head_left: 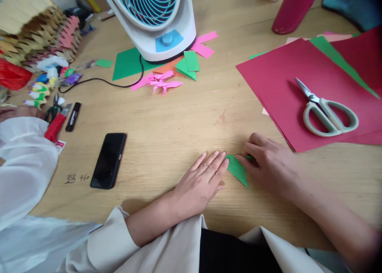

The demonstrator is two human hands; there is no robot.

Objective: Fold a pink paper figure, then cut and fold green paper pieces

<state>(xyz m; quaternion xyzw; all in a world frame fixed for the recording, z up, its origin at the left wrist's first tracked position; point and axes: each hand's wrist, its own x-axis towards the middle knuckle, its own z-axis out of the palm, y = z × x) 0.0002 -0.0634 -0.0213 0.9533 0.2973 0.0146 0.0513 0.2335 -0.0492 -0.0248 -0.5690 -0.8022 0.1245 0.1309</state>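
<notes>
A small piece of green paper (pixel 238 170) with a pointed lower corner lies on the wooden table between my hands. My left hand (pixel 201 181) rests flat, its fingers stretched out and the fingertips at the paper's left edge. My right hand (pixel 267 161) pinches the paper's upper right part between thumb and bent fingers. Part of the paper is hidden by both hands. To the right, scissors (pixel 328 116) with pale handles lie on large red sheets (pixel 274 86).
A black phone (pixel 108 160) lies left of my hands. Beyond stand a white and blue fan (pixel 167 38) with a black cord and a magenta cylinder (pixel 294 10). Pink folded paper (pixel 164 83) lies before the fan. Another person's white sleeve (pixel 25 161) is at left, near a red-handled cutter (pixel 56 125).
</notes>
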